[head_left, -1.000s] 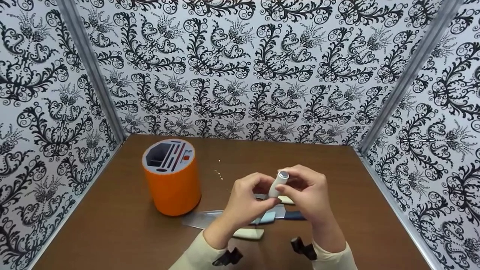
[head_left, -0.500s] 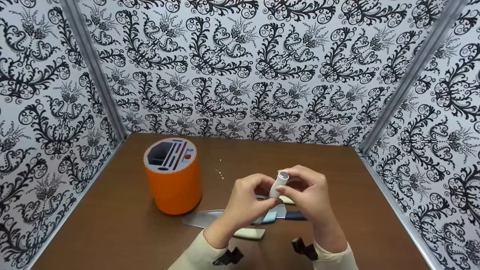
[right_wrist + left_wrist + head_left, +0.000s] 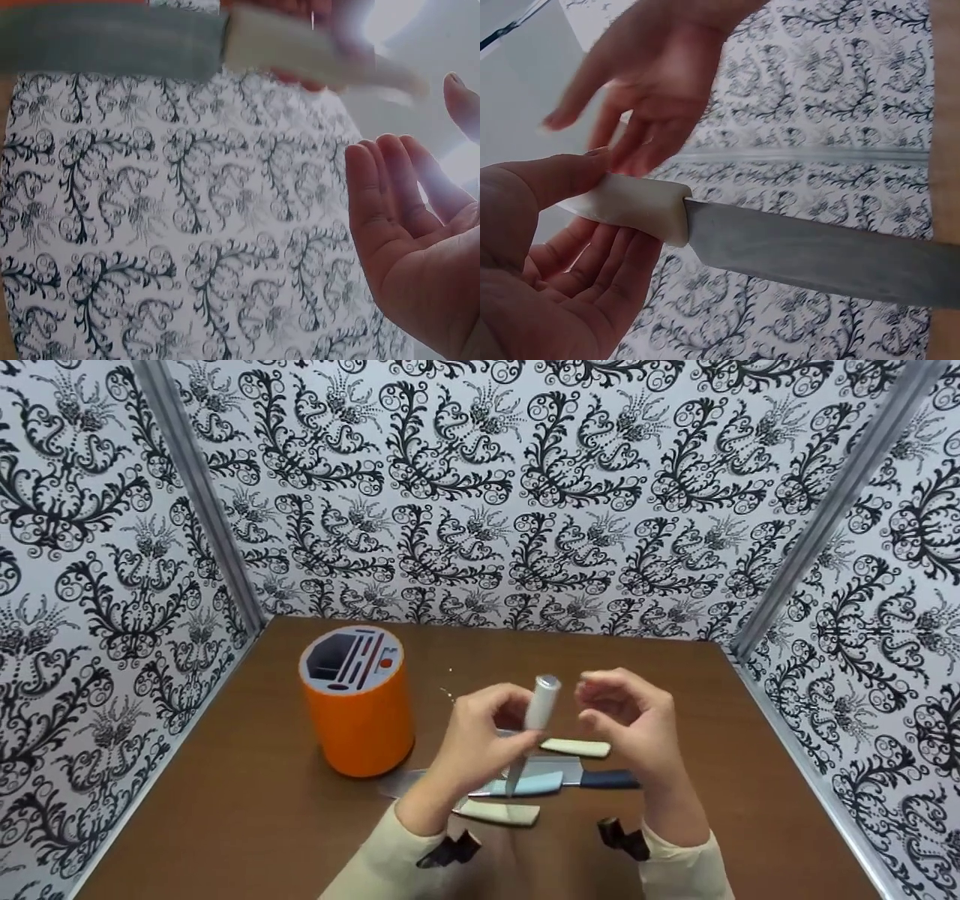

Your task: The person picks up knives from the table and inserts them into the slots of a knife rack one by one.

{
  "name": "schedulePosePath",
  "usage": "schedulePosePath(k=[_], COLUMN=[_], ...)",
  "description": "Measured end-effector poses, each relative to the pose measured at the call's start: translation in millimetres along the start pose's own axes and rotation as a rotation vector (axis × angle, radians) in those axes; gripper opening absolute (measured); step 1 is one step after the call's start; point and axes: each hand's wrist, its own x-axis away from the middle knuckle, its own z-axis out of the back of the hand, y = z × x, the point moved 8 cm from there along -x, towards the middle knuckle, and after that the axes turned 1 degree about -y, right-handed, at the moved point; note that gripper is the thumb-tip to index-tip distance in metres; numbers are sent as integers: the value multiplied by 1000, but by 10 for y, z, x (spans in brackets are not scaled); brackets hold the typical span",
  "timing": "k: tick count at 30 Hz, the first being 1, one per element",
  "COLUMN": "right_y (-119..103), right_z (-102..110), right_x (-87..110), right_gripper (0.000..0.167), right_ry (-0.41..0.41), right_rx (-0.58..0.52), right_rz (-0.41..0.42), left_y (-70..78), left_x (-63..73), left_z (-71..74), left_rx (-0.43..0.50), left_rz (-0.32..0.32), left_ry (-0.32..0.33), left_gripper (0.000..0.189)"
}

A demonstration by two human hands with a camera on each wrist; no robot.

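Observation:
My left hand [image 3: 484,735] pinches a knife [image 3: 541,705] by its white handle, thumb on one side and fingers on the other. In the head view the handle's end points up and the blade hangs down over the table. The left wrist view shows the knife's broad steel blade [image 3: 817,247] bare from the handle outward. My right hand [image 3: 637,727] is a little to the right of the handle, apart from it, with its fingers loosely bent and nothing in them. In the right wrist view the same hand [image 3: 420,240] has its palm exposed below the blurred handle.
On the brown table [image 3: 247,810] lie several knives: one with a dark blue handle [image 3: 611,779], one light blue [image 3: 532,784], and two with cream handles, a near one [image 3: 499,812] and a far one [image 3: 576,748]. An orange slotted knife block [image 3: 360,727] stands at the left.
My right hand has let go of the knife handle and moved right. The left hand still holds the knife, moved slightly left and turned more upright. The head view has shifted a little.

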Motion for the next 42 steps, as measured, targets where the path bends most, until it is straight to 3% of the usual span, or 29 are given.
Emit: schedulePosePath(k=[3,6,10,14,20,26,32,36,42], right_y=[204,516,911,1192,1520,1755,1974,2104,2253], right_z=[71,56,-67,-315,-831,-1371,-1763,-1955,-2287], right_x=[-54,-102,-115,-144,-162,-156,-141,-158,-142], right_gripper=[30,35,44,59,80,102,110,113,120], right_ry=[30,66,106,99,25,-44,-125,-168,-244], right_rx=[-112,-180,-132,-102,-83,-62,-40,-14,-53], right_rz=[-47,-150,-323,-417,-508,-558,-598,-595,-538], left_y=[-28,-59,-57,-14,133,192,219,302,432], left_x=[-3,24,52,69,184,314,383,376,304], left_z=[236,482,674,816,1206,1617,1880,2004,2238], left_rx=[22,39,57,75,69,17,78,111,115], left_rz=[37,82,123,132,74,33,31,4,21], left_ry=[45,108,151,179,274,414,573,614,621], left_gripper=[30,31,31,31,34,32,29,29,28])
